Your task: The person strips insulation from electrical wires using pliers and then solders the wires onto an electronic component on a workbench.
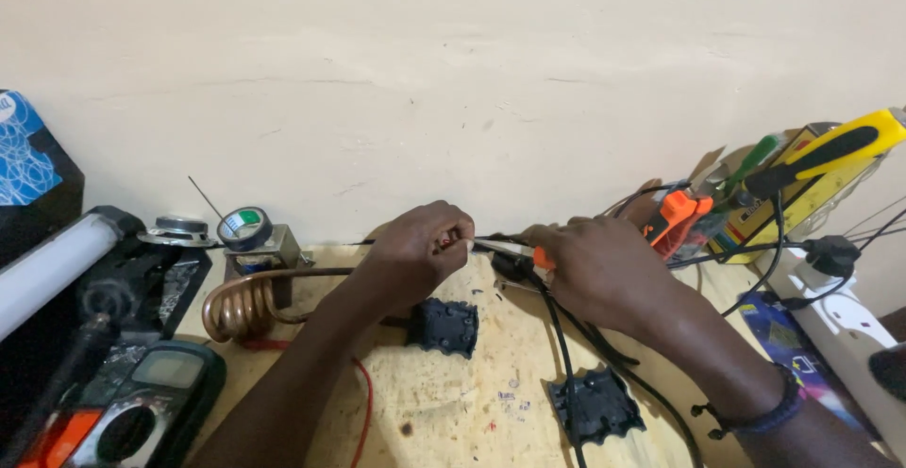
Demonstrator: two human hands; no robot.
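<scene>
Wires [451, 241] — thin, with a spot of red showing — sit pinched between the closed fingers of the left hand [415, 246], low over the wooden worktop [453, 392] near the wall. Right hand [590, 265] is wrapped tight round orange-handled pliers [514, 251], whose tips meet the left fingertips. Black cable [566, 355] trails under that hand. Two black plug halves [445, 325] [596, 404] lie on the board — one below each wrist. A copper coil [247, 303] and a multimeter [142, 402] sit off left.
</scene>
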